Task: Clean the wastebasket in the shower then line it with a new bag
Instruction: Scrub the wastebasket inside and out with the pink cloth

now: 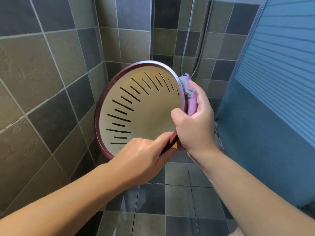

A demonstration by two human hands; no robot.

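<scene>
A: Setting first. Tiled wall (51, 68), grey and olive squares, meets a tiled floor (179, 198) in a corner. Blue ribbed panel (279, 82) at right. Shower hose (189, 40) hangs down the back wall in 2 strands.

B: The task's thing?

A: Wastebasket (136, 106), held up off the floor in the corner, tilted so its mouth faces the camera. Cream inside with dark slots in the wall, maroon rim.

B: Hands?

A: Left hand (143, 157) grips the lower rim, thumb on the inner side, fingers curled underneath. Right hand (196, 120) grips the right rim, thumb over the inside edge, and presses a pink cloth (190, 97) against the outer wall.

B: Cloth detail?

A: Bunched, grey-blue fringe at its top edge, touching the rim. How far it reaches behind the basket, cannot tell.
</scene>
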